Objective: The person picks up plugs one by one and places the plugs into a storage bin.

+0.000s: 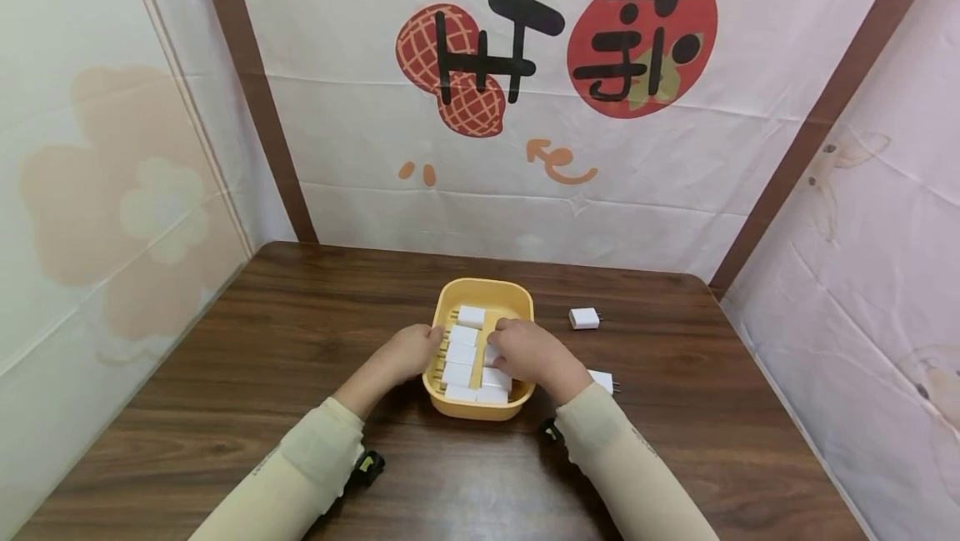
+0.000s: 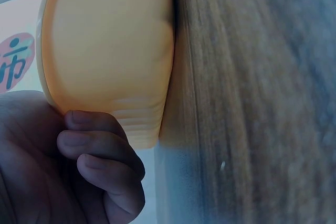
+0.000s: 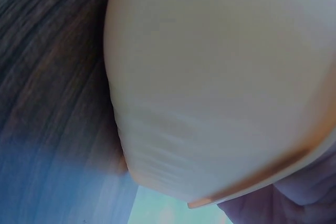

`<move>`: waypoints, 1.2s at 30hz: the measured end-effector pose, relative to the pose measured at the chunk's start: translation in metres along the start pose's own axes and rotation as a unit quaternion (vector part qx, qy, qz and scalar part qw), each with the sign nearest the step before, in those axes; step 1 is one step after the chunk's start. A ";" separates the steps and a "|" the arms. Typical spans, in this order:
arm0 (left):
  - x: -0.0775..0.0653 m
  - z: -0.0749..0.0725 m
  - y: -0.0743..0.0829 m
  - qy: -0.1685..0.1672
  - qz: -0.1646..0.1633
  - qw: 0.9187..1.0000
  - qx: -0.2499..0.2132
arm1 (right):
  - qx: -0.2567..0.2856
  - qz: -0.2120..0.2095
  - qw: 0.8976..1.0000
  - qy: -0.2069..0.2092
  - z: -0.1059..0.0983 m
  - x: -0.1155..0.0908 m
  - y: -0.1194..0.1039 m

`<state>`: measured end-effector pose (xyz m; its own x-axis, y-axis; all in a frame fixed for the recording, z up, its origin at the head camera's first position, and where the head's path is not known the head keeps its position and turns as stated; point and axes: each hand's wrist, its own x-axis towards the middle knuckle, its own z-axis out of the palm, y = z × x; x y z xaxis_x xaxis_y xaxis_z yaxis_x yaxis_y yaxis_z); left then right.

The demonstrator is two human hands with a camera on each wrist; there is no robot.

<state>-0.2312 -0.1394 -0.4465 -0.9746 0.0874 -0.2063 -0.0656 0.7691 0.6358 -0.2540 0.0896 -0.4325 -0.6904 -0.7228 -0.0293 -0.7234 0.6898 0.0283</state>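
Note:
A yellow plastic basket (image 1: 480, 414) stands on the table with white charger plugs inside. Several lie in a column on its left side, prongs to the left, such as one charger plug (image 1: 471, 317) near the far end; others lie at the near right. My left hand (image 1: 414, 351) grips the basket's left rim, its fingers (image 2: 107, 174) curled against the outer wall. Over the right rim reaches my right hand (image 1: 527, 349), pinching a white charger plug (image 1: 492, 355) inside the basket. The right fingertips are largely hidden behind the basket wall in the right wrist view.
On the wooden table (image 1: 337, 299), right of the basket, lies a loose white charger plug (image 1: 584, 318). Another charger plug (image 1: 602, 381) is partly covered by the right forearm. A printed cloth (image 1: 525, 216) hangs behind the table, with cloth walls at both sides.

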 end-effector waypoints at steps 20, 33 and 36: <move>0.003 -0.003 0.001 -0.004 -0.004 1.000 -0.003 | -0.004 -0.007 1.000 -0.003 -0.005 0.002 0.001; 0.002 0.000 -0.001 -0.001 -0.004 1.000 -0.002 | 0.025 -0.005 0.999 -0.020 -0.005 0.002 -0.001; 0.002 0.002 -0.002 0.000 -0.005 1.000 -0.004 | 0.024 -0.006 0.999 -0.021 -0.005 0.002 -0.001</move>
<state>-0.2331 -0.1398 -0.4497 -0.9737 0.0796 -0.2134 -0.0775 0.7652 0.6391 -0.2547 0.0874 -0.4279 -0.6806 -0.7292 -0.0708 -0.7299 0.6833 -0.0210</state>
